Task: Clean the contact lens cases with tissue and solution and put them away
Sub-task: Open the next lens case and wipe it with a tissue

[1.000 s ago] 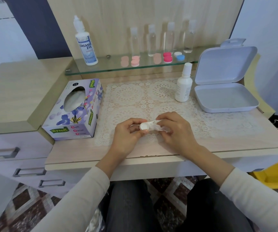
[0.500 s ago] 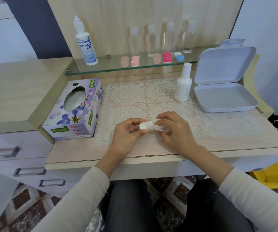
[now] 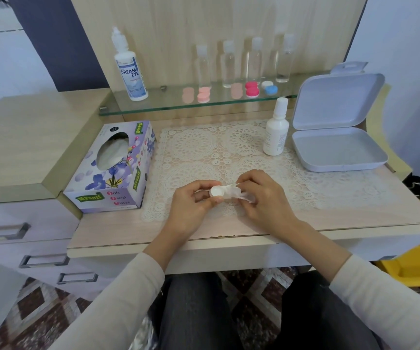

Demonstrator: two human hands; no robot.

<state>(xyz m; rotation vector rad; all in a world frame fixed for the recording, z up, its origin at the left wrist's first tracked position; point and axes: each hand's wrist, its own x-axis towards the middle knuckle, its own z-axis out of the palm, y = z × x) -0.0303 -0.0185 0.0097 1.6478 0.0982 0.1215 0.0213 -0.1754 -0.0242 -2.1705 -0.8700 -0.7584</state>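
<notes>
My left hand (image 3: 191,205) pinches a small white contact lens case (image 3: 215,192) just above the lace mat (image 3: 204,147). My right hand (image 3: 262,198) holds a crumpled white tissue (image 3: 231,192) pressed against the case. Further lens cases sit on the glass shelf (image 3: 168,104): a pink one (image 3: 203,94), a red one (image 3: 252,89) and a blue-and-white one (image 3: 269,87). A white solution bottle (image 3: 276,128) stands on the mat at the right. Beside it lies an open grey storage box (image 3: 338,150), with nothing inside.
A floral tissue box (image 3: 113,170) sits at the left of the mat. On the shelf stand a tall labelled solution bottle (image 3: 129,69) and several small clear bottles (image 3: 229,64). Drawers with metal handles (image 3: 44,260) are at lower left.
Both hands stay in place over the mat. The right hand's fingers have shifted the tissue slightly against the case.
</notes>
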